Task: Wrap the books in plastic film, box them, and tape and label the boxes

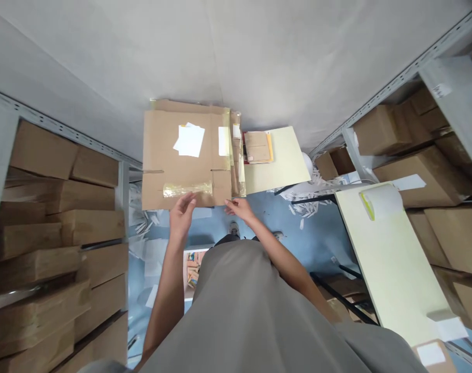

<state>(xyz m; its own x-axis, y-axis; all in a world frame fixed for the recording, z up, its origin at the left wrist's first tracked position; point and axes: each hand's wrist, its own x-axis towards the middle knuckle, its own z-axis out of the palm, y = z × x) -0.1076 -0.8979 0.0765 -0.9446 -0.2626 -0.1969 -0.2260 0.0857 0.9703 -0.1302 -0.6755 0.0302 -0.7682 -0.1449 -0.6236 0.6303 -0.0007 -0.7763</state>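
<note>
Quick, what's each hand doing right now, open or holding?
Left hand: fingers at the near edge of the flat brown cardboard piece; grip cannot be told.
Right hand: fingertips at its near right corner; grip cannot be told.

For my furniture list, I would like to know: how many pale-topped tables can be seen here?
2: the far table stands ahead by the wall, partly hidden by cardboard; the right table is at the person's right. Others may be hidden.

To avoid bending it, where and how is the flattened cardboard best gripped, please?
The flattened cardboard is probably best gripped two-handed along its near edge, from the near side: it lies broad and flat, its far edge toward the wall.
</note>
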